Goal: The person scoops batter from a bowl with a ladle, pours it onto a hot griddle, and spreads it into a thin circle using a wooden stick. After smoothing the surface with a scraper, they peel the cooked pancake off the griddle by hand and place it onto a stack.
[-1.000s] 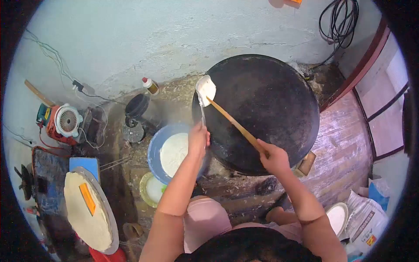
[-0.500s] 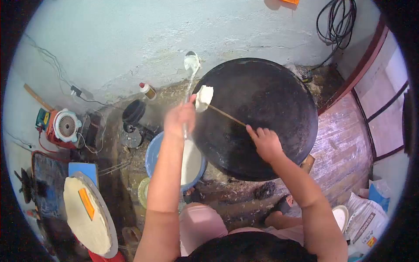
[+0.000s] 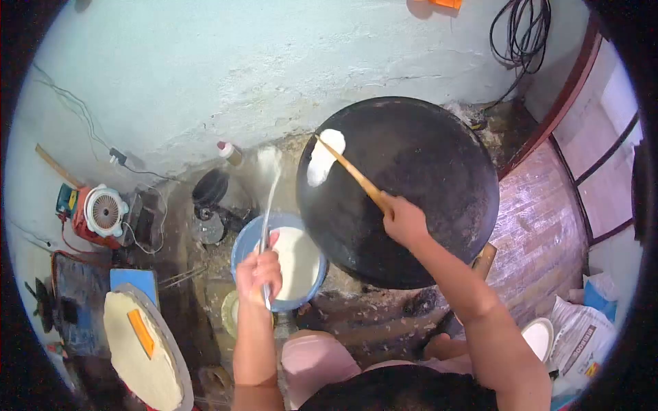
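My left hand [image 3: 259,274] is closed around the handle of a metal ladle [image 3: 273,188], beside and partly over a blue basin [image 3: 241,240] of pale batter [image 3: 298,264]. The ladle's bowl is motion-blurred and coated white. Over the large round black griddle [image 3: 418,178], my right hand [image 3: 406,220] grips a wooden batter spreader [image 3: 361,181], its far end at the patch of white batter [image 3: 325,161] on the griddle's left side. That patch is an elongated puddle.
At lower left, a stack of pale flatbreads [image 3: 137,356] bears an orange strip [image 3: 141,333]. A red-and-white blower [image 3: 104,209] stands farther back on the left. A small bottle [image 3: 230,153] is near the wall. White sacks [image 3: 579,342] lie at lower right.
My left hand has drawn the ladle left and down, away from the griddle. Batter now lies spread on the griddle. My right hand has turned the spreader, its end now on the batter.
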Demonstrator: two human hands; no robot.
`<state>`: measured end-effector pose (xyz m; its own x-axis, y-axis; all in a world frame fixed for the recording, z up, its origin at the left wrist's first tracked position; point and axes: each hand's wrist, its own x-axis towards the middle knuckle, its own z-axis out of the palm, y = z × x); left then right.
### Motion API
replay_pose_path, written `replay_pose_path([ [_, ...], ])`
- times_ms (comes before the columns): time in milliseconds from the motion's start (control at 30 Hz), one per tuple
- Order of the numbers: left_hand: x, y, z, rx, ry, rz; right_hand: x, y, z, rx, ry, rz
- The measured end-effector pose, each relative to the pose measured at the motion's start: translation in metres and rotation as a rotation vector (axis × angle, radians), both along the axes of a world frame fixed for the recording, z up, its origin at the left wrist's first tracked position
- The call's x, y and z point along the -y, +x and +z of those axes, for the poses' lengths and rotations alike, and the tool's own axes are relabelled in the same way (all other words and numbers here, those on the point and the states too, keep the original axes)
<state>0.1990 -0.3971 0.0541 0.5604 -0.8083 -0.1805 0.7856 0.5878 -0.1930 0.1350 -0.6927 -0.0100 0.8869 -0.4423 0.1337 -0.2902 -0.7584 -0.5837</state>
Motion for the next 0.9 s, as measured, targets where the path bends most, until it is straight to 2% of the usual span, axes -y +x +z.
replay_pose_path([
  [33,-0.015,-0.008,-0.009,-0.021,0.049,-0.003,-0.005,-0.01,-0.009,0.01,0.087,0.01],
  [133,-0.054,-0.03,-0.039,-0.131,0.113,0.04,-0.012,-0.027,-0.016,-0.061,-0.151,0.223],
  [200,-0.069,-0.043,-0.058,-0.198,0.116,0.065,0.008,-0.007,-0.01,-0.16,-0.391,0.074],
  [233,-0.076,-0.05,-0.066,-0.263,0.126,0.096,0.026,0.004,-0.017,-0.129,-0.39,0.048],
  [267,-0.084,-0.056,-0.076,-0.263,0.131,0.089,0.031,0.011,-0.014,-0.132,-0.363,-0.028],
  [333,-0.096,-0.062,-0.092,-0.338,0.143,0.136,0.017,0.011,-0.01,-0.018,-0.085,-0.089],
  [400,-0.102,-0.068,-0.1,-0.294,0.226,0.15,-0.003,0.004,-0.025,0.172,0.01,-0.042],
  [433,-0.101,-0.069,-0.102,-0.343,0.202,0.162,-0.01,-0.003,-0.019,0.018,-0.045,0.038],
  [467,-0.1,-0.069,-0.104,-0.393,0.18,0.173,-0.004,0.0,-0.017,0.017,-0.049,0.03],
  [533,-0.101,-0.07,-0.11,-0.407,0.207,0.157,0.015,0.013,-0.012,-0.078,-0.299,-0.049],
  [567,-0.102,-0.071,-0.117,-0.353,0.23,0.164,0.032,0.019,-0.013,0.049,-0.389,-0.066],
  [600,-0.106,-0.072,-0.12,-0.294,0.255,0.172,0.042,0.025,-0.014,-0.01,-0.367,-0.116],
  [667,-0.107,-0.071,-0.117,-0.351,0.268,0.158,0.026,0.028,-0.004,0.059,-0.086,-0.157],
  [733,-0.105,-0.069,-0.114,-0.411,0.271,0.141,0.002,0.024,-0.016,0.179,0.002,-0.061],
  [767,-0.104,-0.068,-0.113,-0.413,0.273,0.123,-0.013,0.018,-0.007,-0.024,0.024,-0.005],
  [800,-0.104,-0.067,-0.113,-0.418,0.28,0.106,-0.022,0.019,0.002,-0.062,-0.098,0.084],
  [867,-0.104,-0.066,-0.117,-0.432,0.315,0.11,0.006,0.037,-0.015,-0.036,-0.318,-0.002],
  [900,-0.105,-0.067,-0.117,-0.434,0.302,0.113,0.028,0.043,-0.017,0.108,-0.445,-0.068],
])
